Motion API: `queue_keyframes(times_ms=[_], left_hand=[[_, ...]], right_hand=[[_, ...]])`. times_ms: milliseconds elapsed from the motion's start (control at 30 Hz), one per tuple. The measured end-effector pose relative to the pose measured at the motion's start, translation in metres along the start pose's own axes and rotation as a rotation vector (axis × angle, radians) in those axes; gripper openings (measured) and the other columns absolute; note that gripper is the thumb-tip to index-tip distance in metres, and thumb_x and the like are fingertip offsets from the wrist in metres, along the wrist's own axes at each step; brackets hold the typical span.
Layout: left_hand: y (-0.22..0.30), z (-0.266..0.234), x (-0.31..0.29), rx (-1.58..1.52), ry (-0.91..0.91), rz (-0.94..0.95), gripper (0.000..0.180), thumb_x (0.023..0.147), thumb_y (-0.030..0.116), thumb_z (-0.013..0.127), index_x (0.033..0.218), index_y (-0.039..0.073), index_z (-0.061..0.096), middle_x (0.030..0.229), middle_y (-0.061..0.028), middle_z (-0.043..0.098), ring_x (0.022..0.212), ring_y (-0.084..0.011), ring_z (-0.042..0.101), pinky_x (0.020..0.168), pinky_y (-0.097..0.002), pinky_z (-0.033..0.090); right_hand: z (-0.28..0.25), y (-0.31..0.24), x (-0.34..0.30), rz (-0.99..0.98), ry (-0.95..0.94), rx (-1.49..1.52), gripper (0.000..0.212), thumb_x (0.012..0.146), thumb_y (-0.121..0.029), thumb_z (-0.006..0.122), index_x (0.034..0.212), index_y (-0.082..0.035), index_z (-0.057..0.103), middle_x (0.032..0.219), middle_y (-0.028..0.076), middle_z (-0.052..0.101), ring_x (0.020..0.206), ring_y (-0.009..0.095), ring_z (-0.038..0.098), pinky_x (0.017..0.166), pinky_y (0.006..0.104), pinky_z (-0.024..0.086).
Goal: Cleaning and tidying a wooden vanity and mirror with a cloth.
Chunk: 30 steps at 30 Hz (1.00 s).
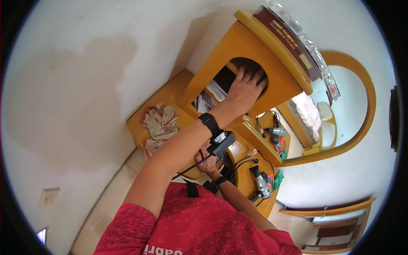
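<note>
We're pressing our left hand [245, 87] flat, fingers spread, inside the arched cubby [238, 76], while our right hand [207, 160] is gripping the black adapter [222, 143] below; its trailing cord [191, 168] is risking a snag on our forearm.

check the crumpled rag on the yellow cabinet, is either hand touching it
No, the crumpled rag lies alone on the cabinet top, while the left hand reaches into the arched cubby and the right hand grips a black cabled device.

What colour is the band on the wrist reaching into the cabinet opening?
Black; the wristband on the left hand shows best in the head view.
</note>
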<state>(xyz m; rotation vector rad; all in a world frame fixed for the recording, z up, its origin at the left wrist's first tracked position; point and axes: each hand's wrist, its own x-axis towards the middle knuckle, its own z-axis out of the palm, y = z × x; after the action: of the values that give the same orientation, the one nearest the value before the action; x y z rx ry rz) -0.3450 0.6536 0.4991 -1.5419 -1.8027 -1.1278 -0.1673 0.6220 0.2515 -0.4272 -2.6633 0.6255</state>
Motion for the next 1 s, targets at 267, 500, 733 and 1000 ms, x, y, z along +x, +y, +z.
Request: queue_keyframes(times_ms=[267, 500, 733, 1000], left_hand=[[-0.015, -0.016, 0.001, -0.115, -0.061, -0.02, 0.052, 0.073, 0.005, 0.06, 0.124, 0.001, 0.054, 0.132, -0.0248, 0.048, 0.125, -0.0448, 0.043, 0.11, -0.0507, 0.032], [-0.012, -0.014, 0.002, -0.078, -0.199, -0.013, 0.054, 0.073, 0.002, 0.06, 0.126, 0.0, 0.053, 0.128, -0.0236, 0.046, 0.123, -0.0475, 0.04, 0.108, -0.0511, 0.035], [-0.014, -0.01, -0.003, -0.009, -0.103, 0.143, 0.049, 0.071, -0.001, 0.059, 0.12, -0.002, 0.053, 0.125, -0.0233, 0.047, 0.121, -0.0485, 0.04, 0.108, -0.0532, 0.033], [-0.025, 0.007, -0.013, 0.112, 0.007, 0.276, 0.047, 0.069, 0.003, 0.064, 0.115, 0.001, 0.055, 0.126, -0.0209, 0.047, 0.124, -0.0421, 0.042, 0.106, -0.0526, 0.033]], right_hand=[[-0.012, -0.012, 0.009, -0.103, 0.077, 0.079, 0.035, 0.077, -0.01, 0.058, 0.112, -0.008, 0.059, 0.124, 0.014, 0.058, 0.119, 0.035, 0.053, 0.099, 0.0467, 0.041], [-0.013, -0.003, 0.0, -0.143, 0.157, 0.107, 0.03, 0.078, -0.009, 0.057, 0.107, -0.009, 0.061, 0.123, 0.011, 0.059, 0.121, 0.032, 0.054, 0.1, 0.0453, 0.042], [-0.011, 0.001, 0.0, -0.138, 0.171, 0.143, 0.03, 0.077, -0.008, 0.058, 0.106, -0.009, 0.061, 0.122, 0.01, 0.059, 0.121, 0.031, 0.053, 0.104, 0.0447, 0.04], [-0.007, -0.003, -0.004, -0.158, 0.219, 0.154, 0.029, 0.077, -0.007, 0.059, 0.106, -0.01, 0.061, 0.121, 0.009, 0.061, 0.118, 0.031, 0.055, 0.102, 0.0445, 0.042]])
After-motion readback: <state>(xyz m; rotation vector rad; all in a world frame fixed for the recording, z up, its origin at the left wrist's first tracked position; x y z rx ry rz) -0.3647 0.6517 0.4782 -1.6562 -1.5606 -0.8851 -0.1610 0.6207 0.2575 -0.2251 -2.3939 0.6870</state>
